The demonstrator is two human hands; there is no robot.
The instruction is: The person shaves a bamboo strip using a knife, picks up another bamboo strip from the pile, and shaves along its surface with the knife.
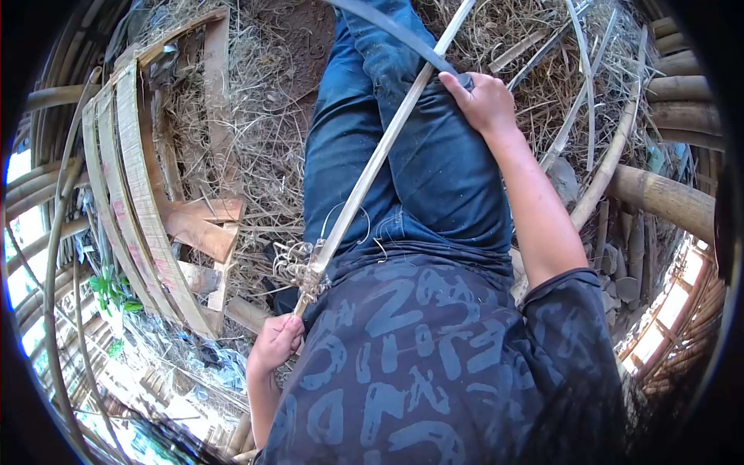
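Note:
A long pale bamboo strip [380, 155] lies diagonally across my lap, from my waist up past my knees. At its lower end my left hand [279, 341] is closed round it, just below a bunch of curled shavings [302, 267]. My right hand [482, 101] rests by my thigh, fingers wrapped round the dark handle of a long curved blade [387, 29], its thumb stretched along it. The blade reaches up and left from the hand and crosses the strip near its upper part.
A slatted wooden frame [128, 194] leans on the left, with broken boards [205, 225] beside it. Dry straw and shavings [267, 132] cover the ground. Loose strips [585, 85] and a thick bamboo pole [666, 201] are on the right.

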